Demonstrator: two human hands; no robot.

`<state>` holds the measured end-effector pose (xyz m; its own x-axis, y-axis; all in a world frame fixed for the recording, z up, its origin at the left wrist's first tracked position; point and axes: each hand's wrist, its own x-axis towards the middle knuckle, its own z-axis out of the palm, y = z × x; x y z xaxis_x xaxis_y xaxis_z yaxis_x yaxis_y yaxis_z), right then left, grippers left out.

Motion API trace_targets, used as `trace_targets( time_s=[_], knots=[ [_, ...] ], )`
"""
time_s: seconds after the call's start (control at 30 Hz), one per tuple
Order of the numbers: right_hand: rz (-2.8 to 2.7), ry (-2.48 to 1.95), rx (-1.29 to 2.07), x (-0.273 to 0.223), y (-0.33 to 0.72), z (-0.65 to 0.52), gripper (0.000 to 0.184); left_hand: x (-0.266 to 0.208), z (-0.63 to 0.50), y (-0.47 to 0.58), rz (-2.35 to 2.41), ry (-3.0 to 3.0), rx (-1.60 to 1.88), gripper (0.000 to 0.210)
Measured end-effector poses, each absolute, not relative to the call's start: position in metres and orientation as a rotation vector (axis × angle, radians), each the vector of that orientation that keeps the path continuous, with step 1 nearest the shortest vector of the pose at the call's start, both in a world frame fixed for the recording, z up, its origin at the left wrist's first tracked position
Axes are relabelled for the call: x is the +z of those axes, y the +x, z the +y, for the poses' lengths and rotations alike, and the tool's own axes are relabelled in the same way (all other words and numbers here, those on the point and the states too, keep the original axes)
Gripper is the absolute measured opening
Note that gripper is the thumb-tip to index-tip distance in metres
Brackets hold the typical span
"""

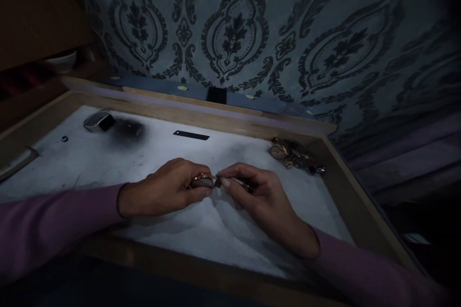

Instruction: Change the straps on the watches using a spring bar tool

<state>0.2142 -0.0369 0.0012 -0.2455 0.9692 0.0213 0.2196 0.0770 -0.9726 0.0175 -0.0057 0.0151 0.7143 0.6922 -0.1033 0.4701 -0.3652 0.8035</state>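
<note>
Two hands (163,191) (261,196), one round case (202,181), one slim tool (243,183), one black strip (190,135)

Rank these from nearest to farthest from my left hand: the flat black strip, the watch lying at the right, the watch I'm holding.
1. Held watch: between the left hand's thumb and fingers.
2. Flat black strip: beyond the hand.
3. Lying watch: off to the right.

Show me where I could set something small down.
The white sheet is bare between the dark strip and the watch cluster, and between that cluster, the right hand and the right wooden rim. Crowded: the middle, where the left hand holds a round piece, and the cluster's own spot.
</note>
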Motion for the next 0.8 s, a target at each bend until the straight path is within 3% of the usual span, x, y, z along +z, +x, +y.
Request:
trace_targets(
  time_s=[0.8],
  knots=[
    [-1.627, -1.147, 1.131, -0.0029, 0.2138, -0.0372, 0.013, 0.0105, -0.0041, 0.0171, 0.825, 1.938, 0.343, 0.009]
  ],
)
